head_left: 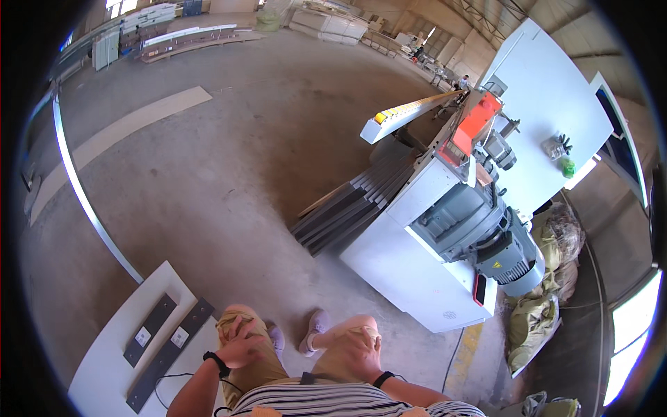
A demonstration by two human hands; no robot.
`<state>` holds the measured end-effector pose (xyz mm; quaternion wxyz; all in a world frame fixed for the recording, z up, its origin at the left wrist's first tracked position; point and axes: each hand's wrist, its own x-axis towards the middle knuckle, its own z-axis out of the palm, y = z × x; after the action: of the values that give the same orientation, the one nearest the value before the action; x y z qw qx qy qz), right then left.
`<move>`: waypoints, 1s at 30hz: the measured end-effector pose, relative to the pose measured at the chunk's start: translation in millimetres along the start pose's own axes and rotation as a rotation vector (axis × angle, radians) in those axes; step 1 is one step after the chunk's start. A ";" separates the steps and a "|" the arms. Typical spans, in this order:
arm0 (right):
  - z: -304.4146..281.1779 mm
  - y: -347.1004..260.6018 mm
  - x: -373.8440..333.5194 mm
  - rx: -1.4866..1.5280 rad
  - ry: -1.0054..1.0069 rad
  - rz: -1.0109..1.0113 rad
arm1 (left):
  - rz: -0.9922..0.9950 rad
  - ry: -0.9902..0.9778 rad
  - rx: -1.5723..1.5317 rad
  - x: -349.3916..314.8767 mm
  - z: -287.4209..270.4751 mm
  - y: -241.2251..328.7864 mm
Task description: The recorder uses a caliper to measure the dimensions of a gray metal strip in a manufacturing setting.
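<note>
My left hand (pixel 242 343) lies on my left knee, holding nothing, its fingers apart; a black watch (pixel 217 363) is on that wrist. On my right knee rests my right hand (pixel 361 356), fingers stretched downward and nothing in them. Just left of my left arm is a white board (pixel 114 347). Two dark strips lie on it: a shorter strip (pixel 157 316) and a longer strip (pixel 182 326), each with a white label. A thin black cable (pixel 167 377) runs near my left forearm.
Ahead on the right stands a large white machine (pixel 382 267) with a grey motor (pixel 514 260). Dark grey boards (pixel 347 208) are stacked beside it, below a yellow-topped rail (pixel 410 112). Filled sacks (pixel 533 330) sit at right. A long metal strip (pixel 83 187) crosses the left floor.
</note>
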<state>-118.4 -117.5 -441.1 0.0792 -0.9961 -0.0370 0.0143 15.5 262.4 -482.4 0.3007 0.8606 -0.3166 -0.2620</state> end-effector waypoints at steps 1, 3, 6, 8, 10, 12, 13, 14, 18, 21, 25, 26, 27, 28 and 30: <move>3.4 2.8 -1.7 0.015 0.001 0.036 | -0.018 -0.022 0.003 0.5 -8.4 7.6; 8.0 7.5 -4.0 0.020 -0.004 0.072 | -0.023 -0.026 0.023 2.1 -9.7 9.2; 8.1 8.2 -3.6 0.020 0.017 0.065 | -0.036 -0.039 -0.028 0.1 -9.9 8.4; 2.4 2.1 -0.4 0.022 -0.012 0.078 | -0.027 -0.032 -0.048 -1.2 -9.6 5.7; 1.1 1.0 -0.2 0.012 -0.015 0.080 | -0.013 -0.027 -0.066 -1.1 -10.2 6.5; 0.1 0.0 0.5 0.005 -0.015 0.082 | -0.020 -0.048 -0.080 -0.6 -11.9 9.1; -0.1 0.0 1.2 0.011 -0.023 0.087 | -0.019 -0.049 -0.082 0.0 -10.8 9.1; 0.0 0.0 1.7 0.017 -0.030 0.092 | -0.008 -0.044 -0.079 0.6 -9.2 8.7; 4.6 1.4 2.1 -0.064 -0.063 0.123 | 0.046 -0.011 -0.098 1.5 -7.0 5.6; 4.5 0.6 1.1 -0.072 -0.071 0.134 | 0.009 -0.032 -0.065 0.1 -9.9 9.8; 6.4 0.2 -0.3 -0.080 -0.072 0.137 | -0.006 -0.037 -0.048 -1.2 -8.1 12.1; 6.4 -0.2 -0.3 -0.077 -0.077 0.142 | 0.006 -0.016 -0.046 -0.4 -3.4 9.4; 5.4 -1.5 -0.1 -0.078 -0.078 0.143 | 0.018 0.005 -0.045 0.1 -1.5 8.3; 4.2 -2.4 0.2 -0.075 -0.080 0.141 | 0.019 0.005 -0.045 0.6 -0.5 6.9; 0.6 -5.6 1.4 -0.072 -0.082 0.137 | 0.007 -0.008 -0.081 0.6 0.0 4.9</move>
<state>-117.4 -111.8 -440.9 0.0404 -0.9971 0.0277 0.0590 14.0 258.9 -479.2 0.3350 0.8457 -0.3097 -0.2769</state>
